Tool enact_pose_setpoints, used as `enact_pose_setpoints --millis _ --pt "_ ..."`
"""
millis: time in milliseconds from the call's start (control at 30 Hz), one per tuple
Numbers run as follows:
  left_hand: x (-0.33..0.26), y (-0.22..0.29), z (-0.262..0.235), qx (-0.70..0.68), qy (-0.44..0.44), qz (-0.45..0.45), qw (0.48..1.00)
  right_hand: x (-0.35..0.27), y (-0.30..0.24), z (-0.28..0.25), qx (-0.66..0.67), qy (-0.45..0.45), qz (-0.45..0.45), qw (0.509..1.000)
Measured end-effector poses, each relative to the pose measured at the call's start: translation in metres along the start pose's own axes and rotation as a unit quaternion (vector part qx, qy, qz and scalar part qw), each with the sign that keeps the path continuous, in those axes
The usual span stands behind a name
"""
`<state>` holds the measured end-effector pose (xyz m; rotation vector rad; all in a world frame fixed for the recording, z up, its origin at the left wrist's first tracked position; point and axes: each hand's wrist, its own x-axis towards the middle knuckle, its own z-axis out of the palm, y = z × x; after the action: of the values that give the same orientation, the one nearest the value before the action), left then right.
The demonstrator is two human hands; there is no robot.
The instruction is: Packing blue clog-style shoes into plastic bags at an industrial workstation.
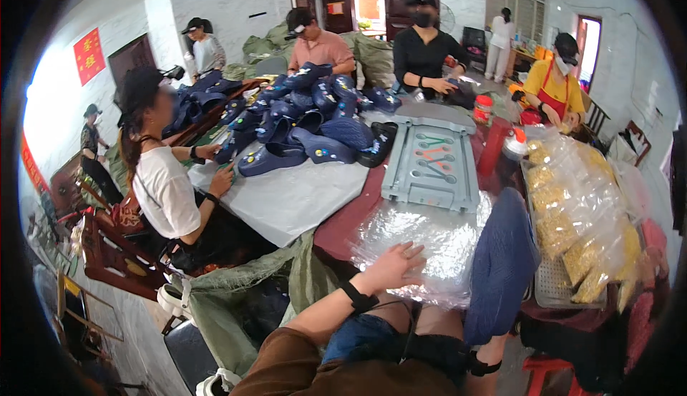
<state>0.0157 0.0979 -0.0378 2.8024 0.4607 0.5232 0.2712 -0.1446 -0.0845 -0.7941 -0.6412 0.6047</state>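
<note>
My left hand (390,271) lies flat with fingers stretched out on a stack of clear plastic bags (429,235) at the table's near edge. Just right of the bags, a navy clog (504,260) is held up with its textured side facing me. My right wrist leads to the clog's lower end, and the clog hides the fingers of my right hand (492,348). Beyond the bags rests a grey plastic panel (433,160), like a folded stool, with printed loops on it. A heap of navy clogs (308,120) with small colourful charms covers the far left of the table.
A metal tray (572,299) of bagged yellow pieces (554,210) stands at the right. Near it are a red-lidded jar (483,110) and an orange-capped bottle (512,153). A green sack (250,289) hangs at my left. Several co-workers surround the table; one (172,188) handles clogs.
</note>
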Motion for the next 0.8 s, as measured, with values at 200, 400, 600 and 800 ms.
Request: enact_pose_setpoints --millis 200,400,600,800 --pt "0.002 -0.013 -0.020 -0.156 -0.016 -0.079 0.984 0.015 -0.041 0.077 -0.072 0.070 -0.028 0.995" --pt "0.004 -0.026 -0.013 -0.051 0.011 -0.039 0.998 0.048 -0.063 0.104 -0.116 0.089 -0.046 0.988" --pt "0.007 -0.030 -0.001 0.026 0.041 -0.035 0.998 0.046 -0.069 0.106 -0.141 0.068 -0.046 0.987" --pt "0.019 -0.010 -0.012 -0.039 0.096 -0.039 0.994 0.042 -0.071 0.103 -0.162 0.039 -0.050 0.985"
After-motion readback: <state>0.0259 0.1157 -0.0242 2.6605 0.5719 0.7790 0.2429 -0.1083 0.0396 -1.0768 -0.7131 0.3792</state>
